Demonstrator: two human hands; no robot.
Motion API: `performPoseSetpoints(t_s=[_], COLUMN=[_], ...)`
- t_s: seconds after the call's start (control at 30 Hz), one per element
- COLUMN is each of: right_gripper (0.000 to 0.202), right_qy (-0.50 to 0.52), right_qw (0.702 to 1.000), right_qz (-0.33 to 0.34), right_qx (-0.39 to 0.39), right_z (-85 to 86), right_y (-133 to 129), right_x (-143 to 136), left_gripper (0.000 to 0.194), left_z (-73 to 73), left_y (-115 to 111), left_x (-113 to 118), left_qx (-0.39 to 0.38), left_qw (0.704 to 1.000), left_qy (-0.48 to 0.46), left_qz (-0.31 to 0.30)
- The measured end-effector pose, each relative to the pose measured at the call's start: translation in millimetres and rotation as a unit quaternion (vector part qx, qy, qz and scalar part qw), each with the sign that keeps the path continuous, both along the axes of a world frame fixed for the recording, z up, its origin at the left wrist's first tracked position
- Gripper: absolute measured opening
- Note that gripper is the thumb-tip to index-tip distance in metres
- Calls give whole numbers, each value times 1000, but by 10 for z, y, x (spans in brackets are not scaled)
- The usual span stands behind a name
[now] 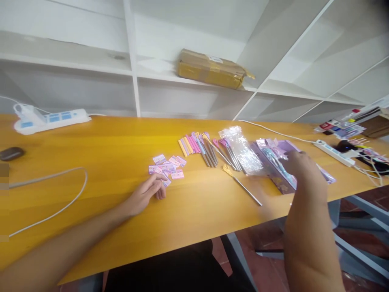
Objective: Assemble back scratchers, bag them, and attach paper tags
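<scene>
My left hand (152, 189) rests on the table beside several small pink and purple printed cards (167, 165), its fingertips touching the nearest one with the fingers curled. Over a purple open box (281, 184) holding wrapped items (272, 152) is my right hand (296, 164); its fingers are blurred and partly hidden. In the middle lie pink and yellow sticks (189, 145), several metal rods with coloured tops (208, 153) and a pile of clear plastic bags (243, 150). A single metal rod with a yellow top (247, 190) lies apart, nearer the front edge.
A taped cardboard box (212, 69) sits on the white shelf (158, 75) behind. White power strips stand at the left (54, 121) and right (334, 153). A black object (11, 153) and a white cable (65, 209) lie at the left.
</scene>
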State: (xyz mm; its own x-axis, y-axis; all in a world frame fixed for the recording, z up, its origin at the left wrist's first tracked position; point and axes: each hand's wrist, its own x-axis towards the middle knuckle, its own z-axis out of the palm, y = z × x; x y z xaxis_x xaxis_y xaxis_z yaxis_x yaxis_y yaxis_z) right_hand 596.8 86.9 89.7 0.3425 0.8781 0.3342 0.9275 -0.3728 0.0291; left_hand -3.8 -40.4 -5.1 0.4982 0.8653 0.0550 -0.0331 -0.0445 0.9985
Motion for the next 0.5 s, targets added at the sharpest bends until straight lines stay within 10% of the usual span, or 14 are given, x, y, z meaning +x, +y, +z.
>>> performPoseSetpoints(t_s=[0.27,0.5], right_gripper=[15,23], right_qy=[126,234], right_qw=[962,850], right_qz=[227,311], right_qx=[81,355], right_z=[474,-108], right_y=[18,196], right_x=[-1551,-2382], left_gripper=[34,32], left_z=[50,106], left_y=[-27,-46], left_x=[-2,-10], left_qx=[16,7], left_qw=[1000,1000], left_qy=[22,27], left_qz=[-8,2])
